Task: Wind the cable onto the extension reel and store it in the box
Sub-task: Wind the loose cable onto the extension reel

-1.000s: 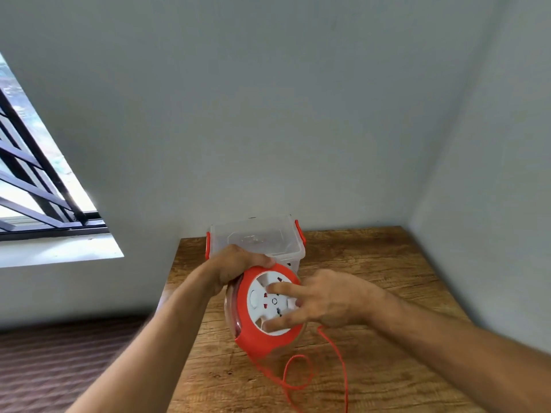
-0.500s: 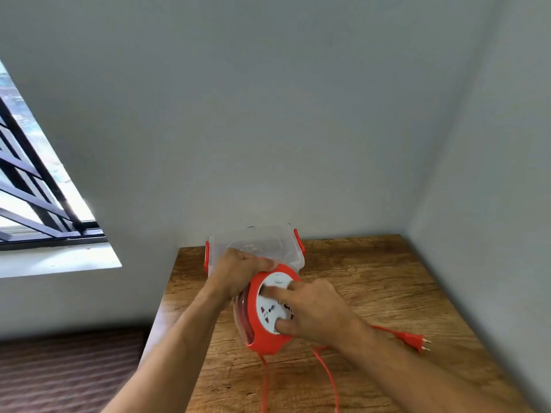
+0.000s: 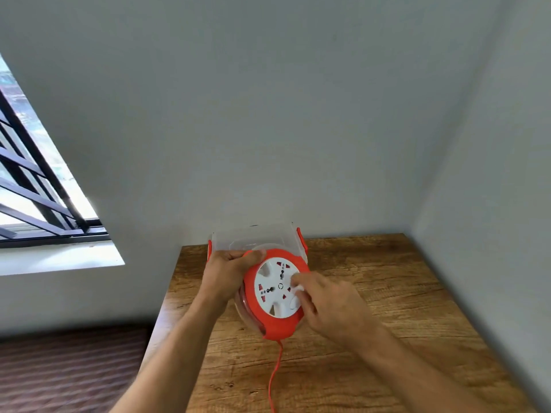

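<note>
The round orange extension reel (image 3: 269, 326) with a white socket face is held tilted above the wooden table (image 3: 372, 293). My left hand (image 3: 228, 271) grips its upper left rim. My right hand (image 3: 331, 308) rests on the white face, fingers pinching a small white knob at its right side. An orange cable (image 3: 275, 371) hangs from the reel's bottom and runs down out of the frame. Behind the reel stands a clear plastic box (image 3: 253, 236) with orange latches, open at the top; the reel hides its front wall.
The table sits in a corner, with grey walls behind and on the right. Its left edge (image 3: 167, 296) drops to a dark striped floor (image 3: 68, 371). A barred window (image 3: 32, 189) with a white sill is at the left.
The white face has turned under my right hand's fingers. The loose cable loops and the plug seen on the table earlier are gone from view; one straight strand hangs now.
</note>
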Demonstrator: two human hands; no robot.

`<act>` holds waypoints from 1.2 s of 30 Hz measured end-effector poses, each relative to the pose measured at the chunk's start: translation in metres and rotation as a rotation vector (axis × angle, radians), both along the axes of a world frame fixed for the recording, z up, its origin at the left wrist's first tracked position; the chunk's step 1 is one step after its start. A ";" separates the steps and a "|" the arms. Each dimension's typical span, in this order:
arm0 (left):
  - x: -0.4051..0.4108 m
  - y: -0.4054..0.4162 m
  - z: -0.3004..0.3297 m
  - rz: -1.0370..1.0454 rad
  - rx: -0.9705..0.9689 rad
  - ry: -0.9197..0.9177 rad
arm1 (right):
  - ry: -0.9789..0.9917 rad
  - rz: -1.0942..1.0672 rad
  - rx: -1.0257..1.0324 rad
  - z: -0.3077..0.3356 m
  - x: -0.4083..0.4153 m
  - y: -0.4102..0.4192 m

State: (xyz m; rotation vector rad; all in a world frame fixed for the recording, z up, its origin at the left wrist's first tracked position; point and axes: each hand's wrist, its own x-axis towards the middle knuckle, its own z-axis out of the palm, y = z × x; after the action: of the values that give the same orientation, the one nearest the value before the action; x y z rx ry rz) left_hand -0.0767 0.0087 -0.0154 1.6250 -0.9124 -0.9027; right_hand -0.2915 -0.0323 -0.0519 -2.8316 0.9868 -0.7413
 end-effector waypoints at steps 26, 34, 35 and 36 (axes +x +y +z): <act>-0.002 -0.028 0.000 -0.119 0.144 -0.143 | 0.381 0.115 -0.092 0.000 0.028 -0.017; -0.023 -0.042 0.003 0.263 -0.238 -0.088 | -0.389 -0.266 0.864 0.031 0.056 -0.049; -0.018 -0.044 0.004 0.280 -0.227 -0.055 | -0.383 -0.211 0.849 0.035 0.052 -0.054; -0.013 -0.045 0.005 0.288 -0.223 -0.009 | -0.339 -0.159 0.751 0.037 0.044 -0.058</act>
State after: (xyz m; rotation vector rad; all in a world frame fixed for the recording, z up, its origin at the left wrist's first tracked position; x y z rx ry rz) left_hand -0.0899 -0.0361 -0.0104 1.5200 -0.7329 -0.5738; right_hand -0.2476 -0.0905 -0.0149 -1.9379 1.1307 -0.6486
